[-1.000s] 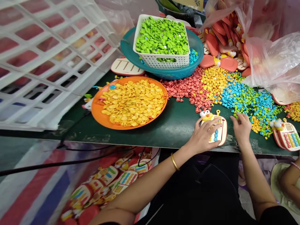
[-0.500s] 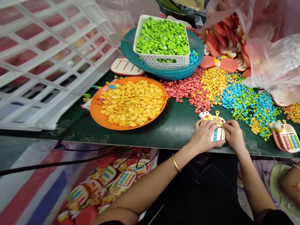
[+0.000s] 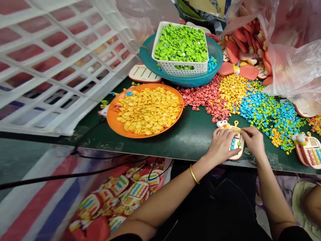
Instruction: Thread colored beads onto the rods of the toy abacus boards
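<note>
A cream, red-edged duck toy board [image 3: 241, 154] with bulging white eyes lies at the table's front edge. My left hand [image 3: 222, 144] is laid across it, fingers curled over its face and thumb along its lower part, holding it down. Blue beads [image 3: 233, 144] sit in one slot of the board and a green bead [image 3: 239, 144] in the slot beside it. At the upper right of the board, my right hand [image 3: 254, 142] is pinched, with a bit of green showing at the fingertips, mostly hidden.
Loose red beads [image 3: 200, 95], yellow beads [image 3: 232, 88] and blue-green beads [image 3: 265, 103] spread behind the board. An orange plate [image 3: 112, 115] holds yellow pieces. A white basket [image 3: 168, 68] of green pieces sits in a teal basin [image 3: 147, 50]. Finished-looking boards [image 3: 309, 150] lie right.
A green bead now sits lower in the board's slot, where earlier my right fingers held a green piece. My right fingers have shifted toward the slot's upper end. The view has swung slightly left.
</note>
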### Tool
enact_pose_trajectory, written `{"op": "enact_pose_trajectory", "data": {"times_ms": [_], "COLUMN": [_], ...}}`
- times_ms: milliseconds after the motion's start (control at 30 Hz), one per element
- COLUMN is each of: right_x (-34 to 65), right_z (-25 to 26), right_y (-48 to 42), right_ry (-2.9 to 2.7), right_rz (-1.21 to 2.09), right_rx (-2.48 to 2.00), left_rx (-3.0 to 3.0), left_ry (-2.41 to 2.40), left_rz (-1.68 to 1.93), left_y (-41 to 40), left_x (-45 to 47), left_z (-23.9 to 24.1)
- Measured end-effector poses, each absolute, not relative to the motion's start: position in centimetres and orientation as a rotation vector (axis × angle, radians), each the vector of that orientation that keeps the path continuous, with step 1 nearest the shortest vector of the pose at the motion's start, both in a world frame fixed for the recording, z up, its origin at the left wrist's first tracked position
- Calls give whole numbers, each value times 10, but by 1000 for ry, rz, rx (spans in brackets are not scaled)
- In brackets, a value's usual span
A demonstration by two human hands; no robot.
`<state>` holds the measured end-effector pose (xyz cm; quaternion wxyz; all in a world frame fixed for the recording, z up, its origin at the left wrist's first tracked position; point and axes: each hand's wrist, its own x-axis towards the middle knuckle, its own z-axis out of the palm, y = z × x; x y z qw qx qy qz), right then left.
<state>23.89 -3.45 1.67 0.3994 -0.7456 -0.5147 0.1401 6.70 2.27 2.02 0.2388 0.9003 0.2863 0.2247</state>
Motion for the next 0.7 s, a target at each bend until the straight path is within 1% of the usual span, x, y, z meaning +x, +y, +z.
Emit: {"op": "enact_pose_trajectory", "data": {"times_ms": [100,167,233,367,467,633,700], "right_x": [231,235,246,272,277,254,244], "right_z": [22,22,19,8,7,16,16], "right_y": [-44,-50,-53,-48,-42,-42,-40], "right_ry": [-1492,-1589,-1535,-1331,-1356,-1343,-1393], "right_rz": [171,183,158,-32,30,319,324], "right_rx": [-1927,-1931,-1935,-2007,-2026,-1883,-1832], "left_rx": [2509,2554,2570,2552,2562,2599,2568], "left_ry": [783,743,723,758,715,435,451], "left_rz": [578,569,578,583,566,542,555], "left_y": [25,27,27,26,28,31,30], "left_x": [69,70,70,72,73,72,71], "left_z": [23,23,22,22,23,20,18]}}
